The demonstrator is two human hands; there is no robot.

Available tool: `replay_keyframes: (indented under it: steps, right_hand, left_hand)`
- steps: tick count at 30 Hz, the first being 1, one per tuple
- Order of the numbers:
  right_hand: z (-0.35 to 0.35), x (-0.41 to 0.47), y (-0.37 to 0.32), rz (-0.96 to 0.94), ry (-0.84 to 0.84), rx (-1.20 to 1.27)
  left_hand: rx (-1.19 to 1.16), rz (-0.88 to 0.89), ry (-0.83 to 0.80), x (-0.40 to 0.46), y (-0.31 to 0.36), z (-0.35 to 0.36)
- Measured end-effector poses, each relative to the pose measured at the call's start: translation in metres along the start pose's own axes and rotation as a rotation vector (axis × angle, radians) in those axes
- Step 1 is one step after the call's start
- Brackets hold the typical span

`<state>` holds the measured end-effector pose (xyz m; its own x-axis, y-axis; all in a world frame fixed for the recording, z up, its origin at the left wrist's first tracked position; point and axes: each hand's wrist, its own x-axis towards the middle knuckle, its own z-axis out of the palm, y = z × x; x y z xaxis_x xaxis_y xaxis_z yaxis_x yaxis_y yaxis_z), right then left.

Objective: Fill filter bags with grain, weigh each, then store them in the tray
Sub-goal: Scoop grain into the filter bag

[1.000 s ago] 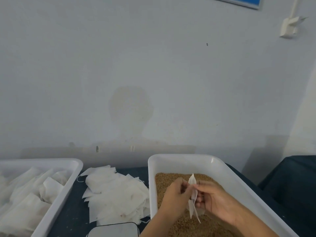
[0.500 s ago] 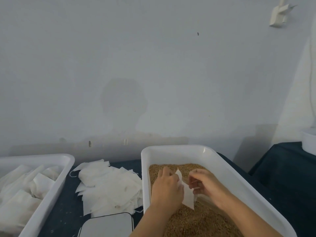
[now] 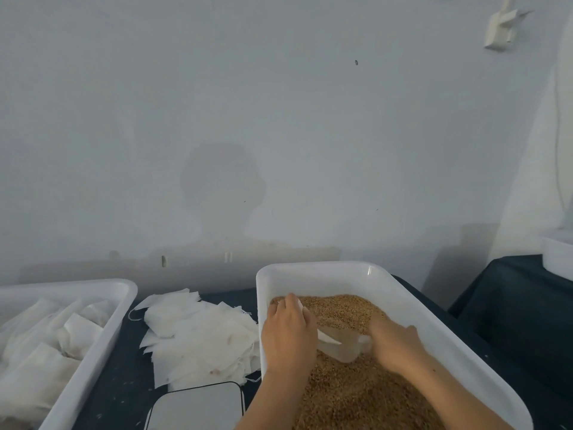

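Altogether two hands work inside one white bin (image 3: 412, 308) of brown grain (image 3: 350, 389) at the lower centre-right of the frame. At the bin's left side the left hand (image 3: 286, 335) lies knuckles-up over a single white filter bag (image 3: 325, 336); only a corner of the bag shows beside the fingers, so whether that grip pinches it or merely presses it I cannot tell. Just right of it, the right hand (image 3: 393, 342) has its grip curled round the end of one clear plastic scoop (image 3: 347, 346), which lies on the grain between the two hands with its mouth toward the bag; the fingers on the scoop's handle are hidden. At the lower left, one white storage tray (image 3: 102, 339) holds several pale bags (image 3: 46, 349), too blurred and overlapped to count and cut off by the frame edge. Between tray and bin, one loose heap of empty bags (image 3: 198, 336) lies on the dark tabletop (image 3: 117, 395), likewise uncountable. One scale (image 3: 198, 408) with a pale platform is cropped at the bottom edge. Another white container (image 3: 558, 256) is cut off at the right edge.
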<state>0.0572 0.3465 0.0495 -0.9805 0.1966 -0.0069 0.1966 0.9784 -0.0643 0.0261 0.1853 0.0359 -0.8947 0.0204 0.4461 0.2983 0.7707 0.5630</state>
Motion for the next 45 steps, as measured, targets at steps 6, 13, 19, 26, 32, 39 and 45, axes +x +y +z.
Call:
replay_keyframes:
  steps: [6,13,19,26,32,39,45]
  right_hand:
    - [-0.044,-0.008,0.007,0.103,0.097,-0.21]
    - [-0.005,0.023,-0.007,0.027,0.037,-0.051]
    - [0.013,0.032,0.0,-0.054,0.029,0.066]
    - [-0.032,0.002,0.032,-0.044,0.026,0.134]
    - [-0.089,-0.021,0.059,-0.095,0.017,0.239]
    - [-0.105,-0.023,0.055,-0.156,-0.023,0.207]
    - [-0.108,-0.014,0.044,-0.18,0.006,0.089]
  left_hand:
    - [0.075,0.026,0.046,0.001,-0.002,0.002]
    - [0.178,0.072,-0.12,0.002,-0.006,0.002]
    - [0.093,0.085,-0.174,0.001,-0.01,0.003]
    - [0.131,0.162,-0.27,0.005,-0.011,0.007]
    - [0.098,0.223,-0.269,0.008,-0.008,0.011]
    - [0.025,0.272,-0.248,0.008,-0.006,0.01]
    - [-0.032,0.298,-0.239,0.004,-0.007,0.011]
